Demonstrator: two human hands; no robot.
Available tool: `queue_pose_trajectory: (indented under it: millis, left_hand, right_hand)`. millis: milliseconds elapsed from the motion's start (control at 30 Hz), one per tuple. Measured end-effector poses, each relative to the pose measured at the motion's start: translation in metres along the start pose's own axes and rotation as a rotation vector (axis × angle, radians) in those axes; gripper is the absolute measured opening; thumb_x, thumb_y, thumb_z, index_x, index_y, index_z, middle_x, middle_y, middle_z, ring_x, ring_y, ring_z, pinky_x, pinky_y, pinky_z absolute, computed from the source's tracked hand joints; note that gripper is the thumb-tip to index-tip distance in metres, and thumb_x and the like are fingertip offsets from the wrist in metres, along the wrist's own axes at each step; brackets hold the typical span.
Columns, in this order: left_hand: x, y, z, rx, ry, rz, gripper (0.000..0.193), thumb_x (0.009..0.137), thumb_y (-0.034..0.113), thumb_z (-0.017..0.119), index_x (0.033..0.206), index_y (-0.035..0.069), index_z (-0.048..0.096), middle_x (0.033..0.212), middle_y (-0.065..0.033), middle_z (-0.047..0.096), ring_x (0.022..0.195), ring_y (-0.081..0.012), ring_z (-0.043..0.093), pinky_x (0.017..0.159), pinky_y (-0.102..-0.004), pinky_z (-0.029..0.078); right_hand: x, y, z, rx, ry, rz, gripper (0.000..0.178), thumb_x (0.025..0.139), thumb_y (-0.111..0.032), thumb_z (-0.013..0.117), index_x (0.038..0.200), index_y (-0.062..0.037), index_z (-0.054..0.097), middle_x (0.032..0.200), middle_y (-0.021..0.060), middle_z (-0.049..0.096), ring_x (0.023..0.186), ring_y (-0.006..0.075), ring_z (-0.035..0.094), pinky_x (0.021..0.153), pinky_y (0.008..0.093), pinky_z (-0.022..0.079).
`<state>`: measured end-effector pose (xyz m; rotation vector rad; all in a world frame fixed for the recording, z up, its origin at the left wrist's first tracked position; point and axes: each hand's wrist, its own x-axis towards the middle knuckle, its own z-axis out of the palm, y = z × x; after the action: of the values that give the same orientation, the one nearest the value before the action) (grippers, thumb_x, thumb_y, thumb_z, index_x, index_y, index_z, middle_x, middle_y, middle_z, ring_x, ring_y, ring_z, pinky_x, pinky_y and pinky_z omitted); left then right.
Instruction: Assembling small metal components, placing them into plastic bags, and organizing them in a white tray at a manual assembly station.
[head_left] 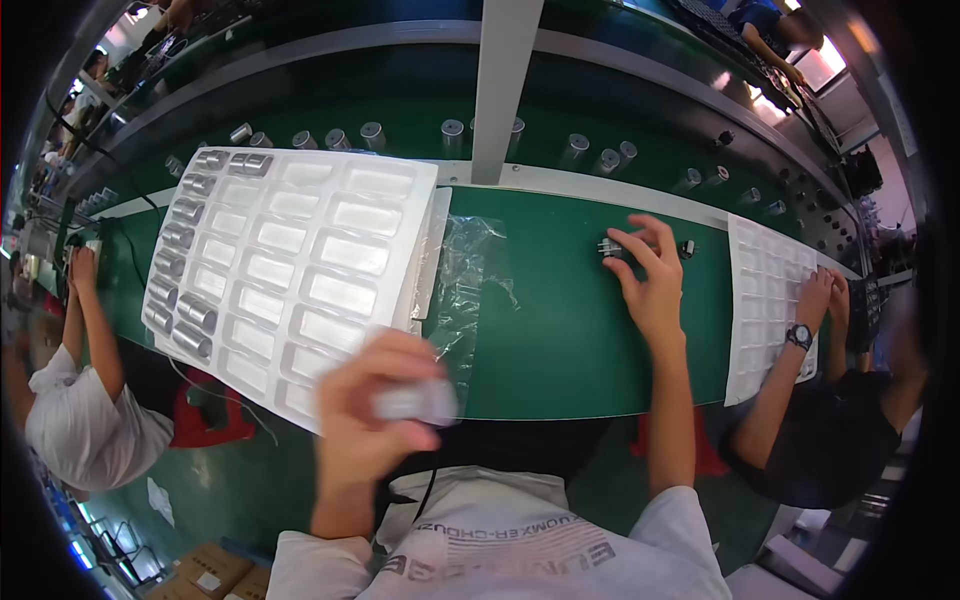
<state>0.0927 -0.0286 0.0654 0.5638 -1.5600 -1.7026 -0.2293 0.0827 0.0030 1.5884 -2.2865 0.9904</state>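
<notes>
My left hand is closed round a silvery cylinder, blurred by motion, above the near right edge of a white moulded tray. Silver metal cylinders lie in the tray's left column and a few neighbouring pockets; the pockets to the right hold none. Over the green work table, my right hand pinches a small dark part with metal prongs between thumb and fingers. A similar small dark part rests on the table just right of that hand.
Clear plastic film lies right of the tray. Metal cylinders stand behind the table along a shelf, past a pale upright post. At right, a co-worker's hand reaches over another white tray; another person works at left.
</notes>
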Motion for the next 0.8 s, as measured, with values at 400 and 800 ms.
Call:
queue_pose_trajectory:
  millis: [400,800]
  left_hand:
    - [0.016,-0.072,0.076,-0.568,-0.165,-0.506,0.033,0.107,0.038,0.045,0.121,0.008,0.047,0.097,-0.0101,0.058,0.065,-0.009,0.045,0.05,-0.0213,0.029]
    - [0.015,-0.081,0.078,-0.557,-0.036,-0.413,0.024,0.101,0.014,0.058,0.121,0.003,0.054,0.101,-0.0065,0.059,0.075,-0.0117,0.052,0.061,-0.0257,0.043]
  right_hand:
    - [-0.04,-0.037,0.011,1.108,-0.07,0.372,0.034,0.082,0.017,0.062,0.113,0.0038,0.06,0.125,0.0152,0.055,0.104,0.0204,0.064,0.083,0.028,0.054]
    - [-0.044,-0.08,-0.012,1.07,-0.065,0.257,0.034,0.085,0.015,0.062,0.118,0.0089,0.06,0.122,0.0199,0.055,0.107,0.026,0.065,0.087,0.0347,0.058]
